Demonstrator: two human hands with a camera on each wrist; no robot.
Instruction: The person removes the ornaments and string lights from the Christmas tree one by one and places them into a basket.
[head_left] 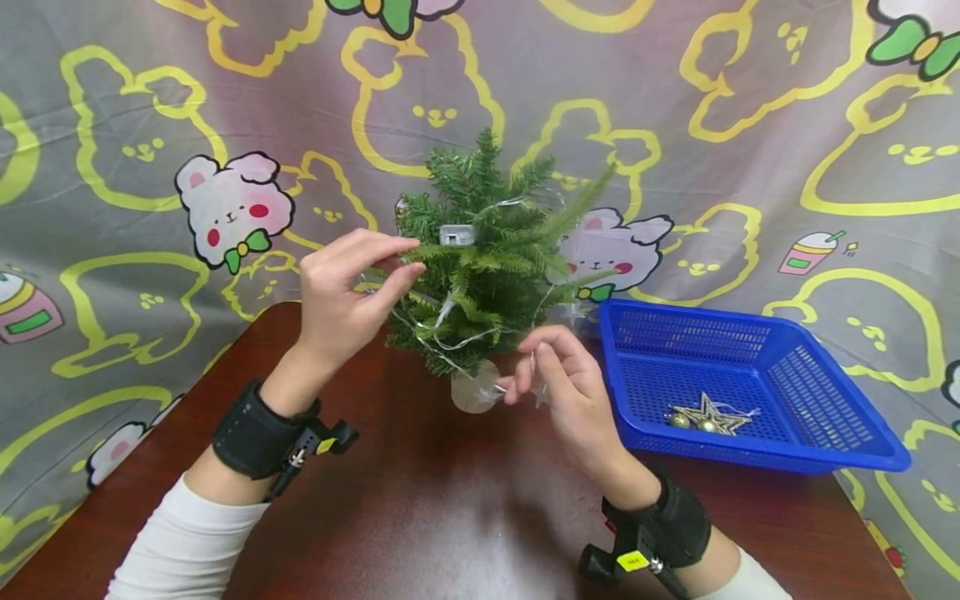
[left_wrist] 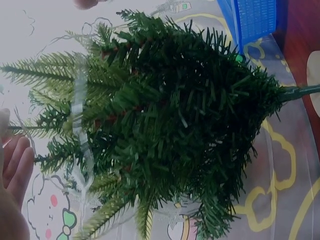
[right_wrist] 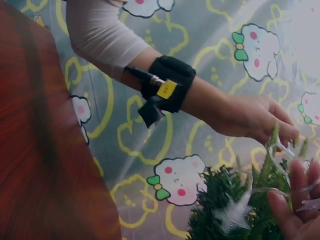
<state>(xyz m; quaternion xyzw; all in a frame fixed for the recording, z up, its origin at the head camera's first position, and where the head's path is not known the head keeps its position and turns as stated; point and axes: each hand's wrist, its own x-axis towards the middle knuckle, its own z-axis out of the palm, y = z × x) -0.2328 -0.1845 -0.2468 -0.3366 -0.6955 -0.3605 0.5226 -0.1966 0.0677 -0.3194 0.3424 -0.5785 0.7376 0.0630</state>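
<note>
A small artificial Christmas tree (head_left: 487, 258) stands on a pale round base (head_left: 471, 393). Clear string lights (head_left: 465, 340) with star-shaped pieces (right_wrist: 234, 214) loop round its branches. A small grey box (head_left: 457, 235) sits among the upper needles. On the tree's left, my left hand (head_left: 352, 279) pinches a branch tip between thumb and forefinger; the exact contact is partly hidden. My right hand (head_left: 562, 371), low at the tree's right, holds a stretch of the light string between thumb and curled fingers. In the right wrist view the wire runs through the right hand's fingers (right_wrist: 300, 200).
To the right is a blue plastic basket (head_left: 750, 454) holding a gold star (head_left: 708, 412) and small gold balls (head_left: 679, 421). Under everything lies a dark red-brown table (head_left: 420, 517). A patterned cloth (head_left: 285, 100) hangs close behind the tree.
</note>
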